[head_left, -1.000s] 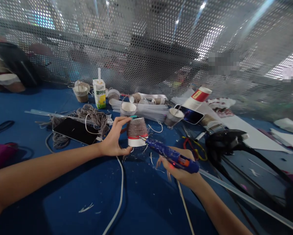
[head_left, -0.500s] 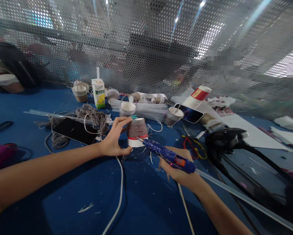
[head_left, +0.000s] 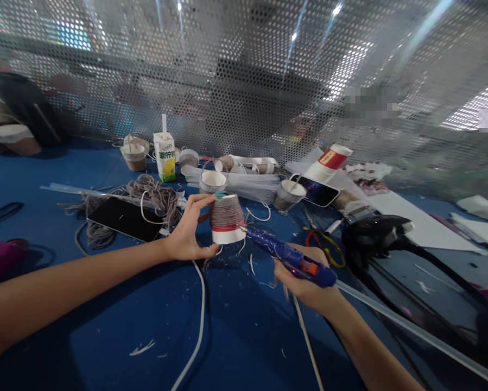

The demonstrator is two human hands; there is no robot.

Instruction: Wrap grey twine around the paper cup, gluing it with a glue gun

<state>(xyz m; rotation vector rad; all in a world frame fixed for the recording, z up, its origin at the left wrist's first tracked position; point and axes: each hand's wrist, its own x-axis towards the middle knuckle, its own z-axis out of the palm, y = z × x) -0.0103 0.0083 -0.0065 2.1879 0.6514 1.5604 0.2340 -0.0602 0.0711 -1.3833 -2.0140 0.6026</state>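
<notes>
**Glue gun (head_left: 282, 248) at the red band of a twine-wrapped cup (head_left: 226, 214)**

Through the head camera I had both hands in view above a blue counter (head_left: 244, 336). My left hand (head_left: 190, 233) had its grip on the cup, which was upside down in the middle of my view, narrow end up and white rim down. The fingers lay at its top and the thumb by the rim; I could not tell whether it rested on the counter.

My right hand (head_left: 311, 293) had its grip wrapped around the blue gun. The nozzle pointed left at the right-hand end of the red band, so close that I could not tell contact from a narrow gap. A long clear rod (head_left: 414, 327) ran out of the gun's back.

Just behind the cup stood a small handled bucket (head_left: 213, 181), with a second bucket (head_left: 289, 194) farther right. Left of them I saw a drink carton (head_left: 164, 157) and, nearer me, a dark phone (head_left: 124, 217) beside tangled twine (head_left: 156, 193). Scissors (head_left: 338, 256) lay beyond my right hand.
</notes>
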